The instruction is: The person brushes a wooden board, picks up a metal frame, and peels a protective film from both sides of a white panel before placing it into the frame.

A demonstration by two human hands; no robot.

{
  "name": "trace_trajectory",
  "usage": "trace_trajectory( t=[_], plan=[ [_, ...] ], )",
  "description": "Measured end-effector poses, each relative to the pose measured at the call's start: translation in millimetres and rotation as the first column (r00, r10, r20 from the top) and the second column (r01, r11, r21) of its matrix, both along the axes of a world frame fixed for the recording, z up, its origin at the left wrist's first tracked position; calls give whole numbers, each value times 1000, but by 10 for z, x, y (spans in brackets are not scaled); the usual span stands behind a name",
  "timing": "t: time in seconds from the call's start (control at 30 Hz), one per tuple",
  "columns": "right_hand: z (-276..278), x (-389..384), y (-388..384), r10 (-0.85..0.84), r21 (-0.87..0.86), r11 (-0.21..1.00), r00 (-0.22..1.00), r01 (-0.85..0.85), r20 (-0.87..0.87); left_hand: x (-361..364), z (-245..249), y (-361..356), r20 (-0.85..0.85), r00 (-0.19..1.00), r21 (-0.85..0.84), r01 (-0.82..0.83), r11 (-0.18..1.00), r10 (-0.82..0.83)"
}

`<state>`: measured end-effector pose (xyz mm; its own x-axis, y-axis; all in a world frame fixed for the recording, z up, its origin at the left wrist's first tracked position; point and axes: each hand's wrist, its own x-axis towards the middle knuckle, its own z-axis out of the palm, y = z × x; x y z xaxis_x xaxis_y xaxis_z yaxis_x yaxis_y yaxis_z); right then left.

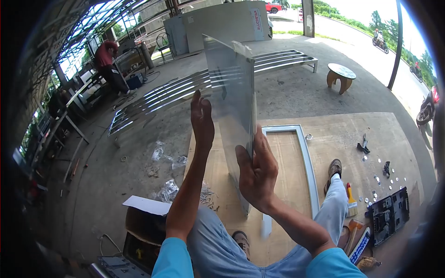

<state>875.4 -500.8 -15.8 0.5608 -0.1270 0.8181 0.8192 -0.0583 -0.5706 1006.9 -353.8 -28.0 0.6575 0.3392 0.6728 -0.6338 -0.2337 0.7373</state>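
Note:
A flat grey panel [232, 111] with a glossy face stands upright and edge-on before me, its lower corner close over the wooden board [347, 153]. My right hand [259, 171] is closed on the panel's right edge, thumb across the near face and fingers behind. To the left of the panel, my left hand [202, 123] is raised with fingers pointing up, slightly bent and apart, holding nothing. Behind the panel, a light blue-grey rectangular frame [306, 167] lies on the board, partly hidden by my right hand and forearm.
Right of my leg lie a paintbrush [351, 201], a hammer [353, 227] and a black tool case [389, 215]. Clear plastic bags [168, 191] and screws [207, 194] lie left. A slatted metal frame [171, 95] stands beyond, near a round stool [341, 76]. Another person [109, 65] bends at a bench.

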Motion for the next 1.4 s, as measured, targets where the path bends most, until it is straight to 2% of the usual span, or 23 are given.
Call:
trace_trajectory(
  t=[0.07, 0.13, 0.17, 0.23, 0.27, 0.33, 0.37, 0.4, 0.47, 0.57, 0.6, 0.67, 0.8, 1.0, 1.07, 1.13, 1.17, 1.2, 1.23, 1.27, 1.3, 1.33, 1.4],
  plan=[
    [8, -14, -9, -9, 2, 1000, 998, 8, 62, -468, 511, -131, 210, 975, 101, 45, 994, -66],
    [42, -53, -54, -47, -122, 991, 996, 56, 75, -826, 970, -302, 356, 923, 171, 88, 981, -144],
    [79, -46, -44, 17, -78, 997, 999, -13, 51, -917, 1147, -345, 347, 926, 187, 87, 978, -149],
    [120, -85, -32, 74, -80, 994, 997, -73, 20, -1037, 1458, -344, 294, 881, 346, 264, 900, -372],
    [154, -99, -47, 130, -97, 987, 992, -129, 6, -1088, 1568, -331, 281, 883, 362, 265, 894, -376],
    [278, -159, -117, 167, -35, 985, 986, -167, 0, -1215, 1765, -232, 89, 910, 652, 254, 714, -405],
    [349, -167, -153, 206, -12, 979, 979, -205, 14, -1263, 1850, -140, -17, 897, 725, 315, 612, -441],
    [423, -162, -189, 241, 9, 971, 970, -241, 29, -1286, 1864, -136, -29, 900, 738, 313, 598, -435],
    [604, -141, -223, 272, 97, 957, 962, -272, 11, -1357, 1851, -124, -29, 899, 675, 340, 655, -437],
    [802, -126, -296, 364, 68, 931, 929, -359, -66, -1411, 1848, -152, 11, 905, 674, 307, 672, -425],
    [822, -109, -304, 363, 64, 931, 930, -359, -59, -1396, 1851, -137, 33, 907, 677, 289, 677, -420],
    [827, -79, -311, 329, -54, 943, 944, -329, -17, -1373, 1843, -104, 63, 908, 671, 269, 691, -414],
    [919, -106, -313, 319, -12, 948, 948, -319, -4, -1334, 1836, -103, 100, 906, 653, 253, 714, -412],
    [1090, -61, -307, 354, -21, 933, 929, -358, -104, -1278, 1705, -123, 163, 898, 587, 244, 772, -408],
    [1118, -73, -312, 387, 18, 921, 914, -388, -123, -1250, 1616, -170, 324, 874, 559, 132, 819, -362],
    [1099, -100, -294, 369, 71, 929, 917, -362, -150, -1244, 1514, -242, 375, 872, 523, 82, 849, -315],
    [1072, -157, -273, 222, -12, 975, 974, -223, -46, -1234, 1456, -277, 445, 856, 474, 23, 880, -262],
    [1028, -170, -234, 225, -21, 974, 973, -227, -47, -1218, 1409, -313, 512, 834, 423, -37, 905, -205],
    [974, -159, -187, 7, -114, 993, 983, 14, 184, -1193, 1369, -361, 533, 830, 373, -57, 926, -163],
    [924, -145, -148, -186, -144, 953, 888, 268, 422, -1160, 1330, -388, 538, 828, 364, -60, 930, -157],
    [884, -141, -143, -204, -161, 930, 828, 330, 523, -1119, 1289, -411, 609, 788, 357, -173, 918, -89],
    [863, -147, -126, -200, -169, 928, 827, 332, 526, -1088, 1254, -438, 675, 737, 340, -282, 897, -25],
    [891, -194, -120, -350, -103, 873, 758, 477, 550, -1059, 1171, -523, 655, 755, 288, -211, 934, -31]
  ],
)
